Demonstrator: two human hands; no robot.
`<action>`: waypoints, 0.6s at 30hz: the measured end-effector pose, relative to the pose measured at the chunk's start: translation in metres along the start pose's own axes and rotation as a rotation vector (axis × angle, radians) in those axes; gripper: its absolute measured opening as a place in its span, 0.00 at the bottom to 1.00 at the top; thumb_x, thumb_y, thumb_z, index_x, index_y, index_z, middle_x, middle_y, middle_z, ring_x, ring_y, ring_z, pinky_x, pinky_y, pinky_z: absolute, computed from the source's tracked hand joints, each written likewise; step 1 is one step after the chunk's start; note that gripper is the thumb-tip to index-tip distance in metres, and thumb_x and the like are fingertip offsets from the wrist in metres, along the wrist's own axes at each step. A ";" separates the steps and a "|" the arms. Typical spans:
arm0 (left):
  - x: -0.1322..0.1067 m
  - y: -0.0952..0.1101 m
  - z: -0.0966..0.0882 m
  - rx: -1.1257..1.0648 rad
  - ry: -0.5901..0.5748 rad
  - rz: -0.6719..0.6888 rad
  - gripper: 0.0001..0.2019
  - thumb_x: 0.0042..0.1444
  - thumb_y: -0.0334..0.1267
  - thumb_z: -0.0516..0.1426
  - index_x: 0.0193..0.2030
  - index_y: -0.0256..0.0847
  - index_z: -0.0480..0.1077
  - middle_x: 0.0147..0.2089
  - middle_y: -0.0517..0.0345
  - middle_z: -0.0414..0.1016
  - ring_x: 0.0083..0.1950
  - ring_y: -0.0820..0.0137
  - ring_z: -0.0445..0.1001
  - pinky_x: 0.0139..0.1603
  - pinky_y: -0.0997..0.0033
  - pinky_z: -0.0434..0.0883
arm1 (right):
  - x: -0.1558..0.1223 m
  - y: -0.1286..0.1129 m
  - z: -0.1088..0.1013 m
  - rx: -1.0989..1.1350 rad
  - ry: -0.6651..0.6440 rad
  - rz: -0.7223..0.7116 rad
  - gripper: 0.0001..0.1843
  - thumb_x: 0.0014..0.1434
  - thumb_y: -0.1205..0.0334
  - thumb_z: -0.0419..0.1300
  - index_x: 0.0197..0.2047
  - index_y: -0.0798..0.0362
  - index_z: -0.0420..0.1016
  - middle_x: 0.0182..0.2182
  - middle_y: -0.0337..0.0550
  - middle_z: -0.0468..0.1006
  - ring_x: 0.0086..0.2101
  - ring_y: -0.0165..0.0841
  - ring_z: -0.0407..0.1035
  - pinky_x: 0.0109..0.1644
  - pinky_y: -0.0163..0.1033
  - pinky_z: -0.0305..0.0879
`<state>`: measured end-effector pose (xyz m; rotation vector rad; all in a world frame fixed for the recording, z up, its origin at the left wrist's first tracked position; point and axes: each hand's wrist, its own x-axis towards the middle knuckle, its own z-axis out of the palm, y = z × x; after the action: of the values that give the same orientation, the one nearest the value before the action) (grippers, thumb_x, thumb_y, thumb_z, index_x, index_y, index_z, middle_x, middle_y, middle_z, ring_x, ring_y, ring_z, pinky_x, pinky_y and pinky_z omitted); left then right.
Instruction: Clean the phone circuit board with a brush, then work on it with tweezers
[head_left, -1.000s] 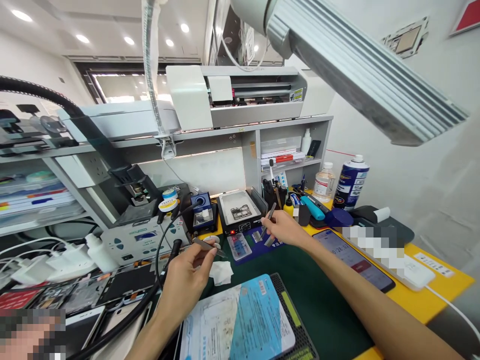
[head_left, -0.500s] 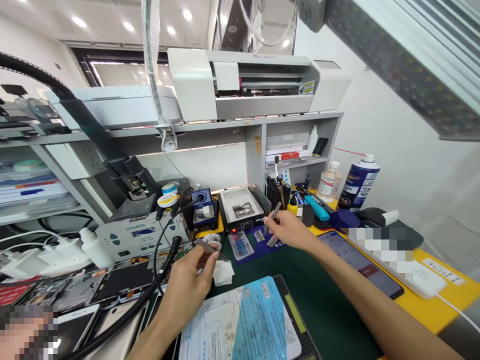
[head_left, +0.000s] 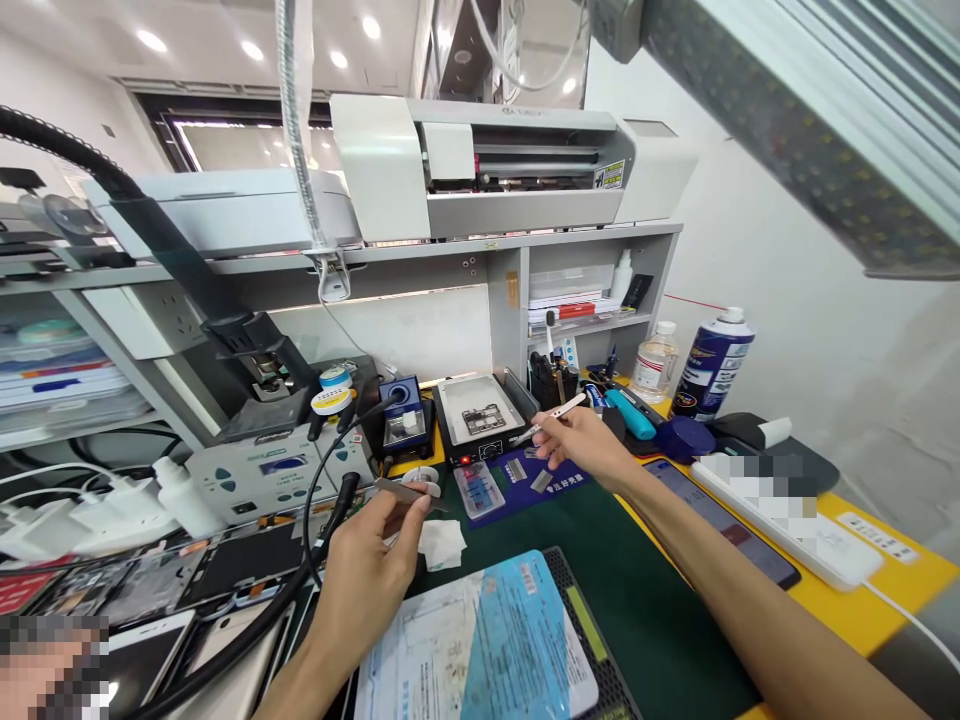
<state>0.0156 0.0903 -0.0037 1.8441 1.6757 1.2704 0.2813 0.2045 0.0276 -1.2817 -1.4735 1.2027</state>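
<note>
Grip, right: the bare right hand (head_left: 589, 440) pinches a slim, pale, tweezer-like metal tool (head_left: 562, 408) in thumb and fingers, a light hold that seems meant for fine control.
Tool tip: at the front right corner of a low black box with a pale flat top (head_left: 463, 394); contact cannot be told.
Grip, left: the bare left hand (head_left: 367, 548) grasps a flat grey metal blade (head_left: 401, 491) between thumb and fingers, level above the work area, probably to keep it handy.
Circuit board: the small dark cut-out circuit board (head_left: 484, 419) lies flat on the pale top, with neither hand touching it; the lit red lamp suggests warming.
Purple mat: small grey metal pieces (head_left: 515, 470) rest on the purple printed mat (head_left: 568, 481), likely for easy picking.
Phone: the black-edged phone (head_left: 694, 500) lies screen up beside the right forearm, perhaps so its display stays readable.
</note>
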 end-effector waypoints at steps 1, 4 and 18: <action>0.000 0.001 0.000 -0.028 0.025 -0.008 0.15 0.63 0.53 0.55 0.44 0.44 0.74 0.45 0.54 0.81 0.45 0.62 0.80 0.47 0.64 0.75 | 0.000 -0.002 0.000 0.074 0.022 0.015 0.09 0.68 0.63 0.56 0.37 0.58 0.73 0.34 0.50 0.80 0.25 0.30 0.74 0.27 0.34 0.72; -0.001 0.004 0.001 -0.137 0.063 -0.060 0.17 0.61 0.54 0.58 0.43 0.43 0.75 0.46 0.54 0.81 0.45 0.62 0.80 0.49 0.64 0.74 | 0.000 -0.004 -0.001 0.275 0.079 0.068 0.06 0.67 0.67 0.56 0.40 0.59 0.74 0.37 0.51 0.81 0.28 0.29 0.76 0.29 0.32 0.73; 0.044 0.029 0.002 -0.479 0.200 -0.283 0.13 0.55 0.43 0.65 0.39 0.34 0.76 0.35 0.49 0.83 0.41 0.60 0.83 0.48 0.64 0.79 | 0.016 0.016 0.012 0.685 0.279 0.201 0.08 0.65 0.69 0.62 0.32 0.61 0.74 0.28 0.40 0.78 0.28 0.27 0.74 0.34 0.33 0.75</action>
<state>0.0309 0.1247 0.0338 1.1940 1.4882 1.5949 0.2702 0.2189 0.0097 -1.0674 -0.6476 1.4234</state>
